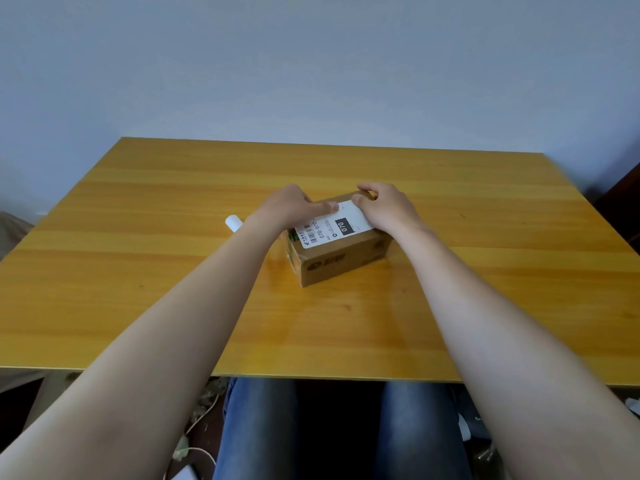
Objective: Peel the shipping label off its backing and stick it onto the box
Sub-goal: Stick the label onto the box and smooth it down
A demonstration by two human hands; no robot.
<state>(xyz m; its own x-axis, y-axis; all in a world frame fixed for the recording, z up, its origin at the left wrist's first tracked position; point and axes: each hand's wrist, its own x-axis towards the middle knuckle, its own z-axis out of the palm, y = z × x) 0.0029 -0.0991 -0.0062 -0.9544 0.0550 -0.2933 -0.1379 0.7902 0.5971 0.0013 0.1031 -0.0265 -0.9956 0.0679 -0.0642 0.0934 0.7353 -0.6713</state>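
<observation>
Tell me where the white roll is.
In the head view the white roll lies on the table, left of the box, its near end hidden behind the left forearm.

The brown cardboard box [341, 264] shows dark print and a green-striped left end, the white rectangular paper label [341, 221] atop it carries black bars and a white-numbered black block, and the wooden table [156, 271] beneath is honey-yellow, grain-streaked.

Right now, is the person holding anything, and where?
The right hand grips the box at its far top edge, thumb on the label. The left hand presses its thumb on the label's far end; its fingers are hidden.
</observation>
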